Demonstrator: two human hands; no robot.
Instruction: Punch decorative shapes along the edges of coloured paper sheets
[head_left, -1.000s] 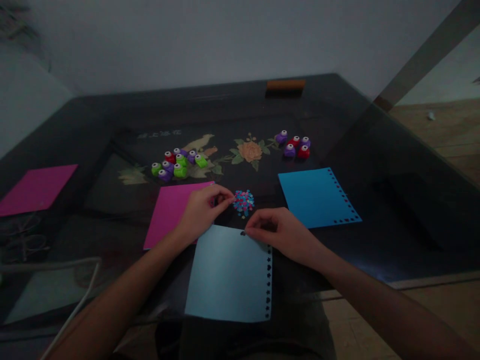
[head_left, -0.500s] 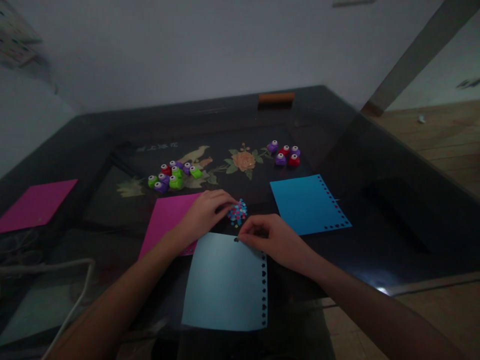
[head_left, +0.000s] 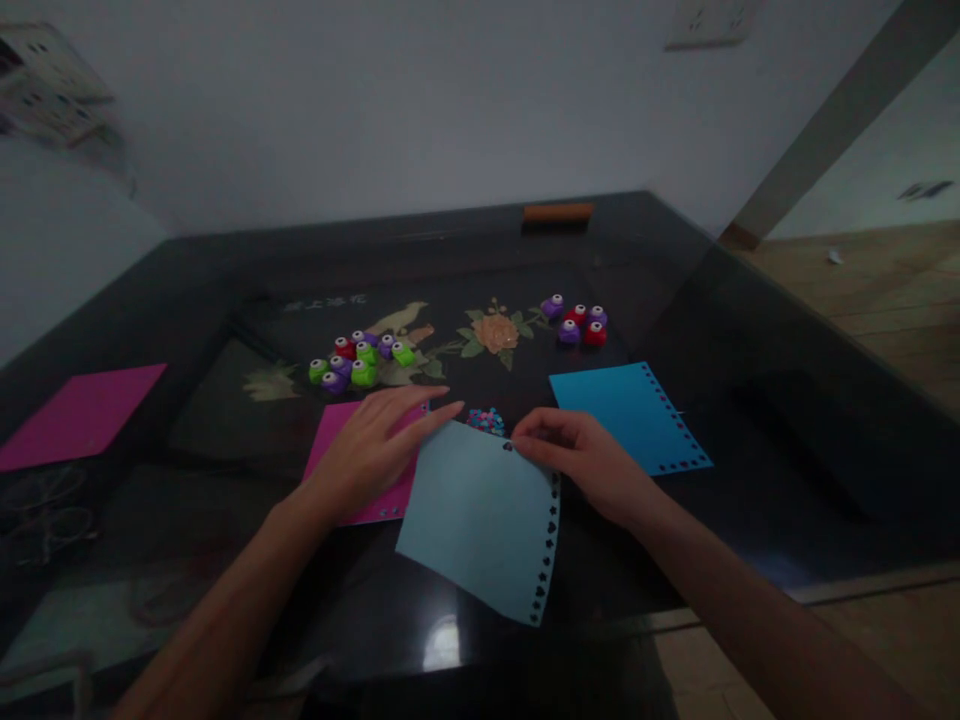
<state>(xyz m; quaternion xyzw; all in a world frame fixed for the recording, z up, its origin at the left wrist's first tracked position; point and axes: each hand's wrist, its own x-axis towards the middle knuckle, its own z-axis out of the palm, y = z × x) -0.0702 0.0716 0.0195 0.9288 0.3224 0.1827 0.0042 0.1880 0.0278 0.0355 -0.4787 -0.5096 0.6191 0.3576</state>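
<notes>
My right hand (head_left: 574, 455) pinches the upper edge of a light blue sheet of paper (head_left: 476, 515), beside a heart-shaped hole. The sheet is tilted, with a row of small star and heart holes down its right side. My left hand (head_left: 379, 440) is open, its fingers stretched out above a pink sheet (head_left: 326, 440) and close to the light blue sheet's upper left corner. Just beyond that sheet's upper edge lies a small pile of blue and pink paper confetti (head_left: 487, 420), its near part hidden.
A blue sheet (head_left: 611, 410) with punched edges lies right, another pink sheet (head_left: 82, 415) far left. Several purple, green and red craft punches (head_left: 364, 372) are grouped left of centre, more punches (head_left: 570, 330) at back right. An orange-brown cylinder (head_left: 557, 213) rests near the wall.
The light blue sheet has turned and shifted up and right with my right hand, covering part of the confetti. My left hand has drawn back from the confetti, its fingers spreading.
</notes>
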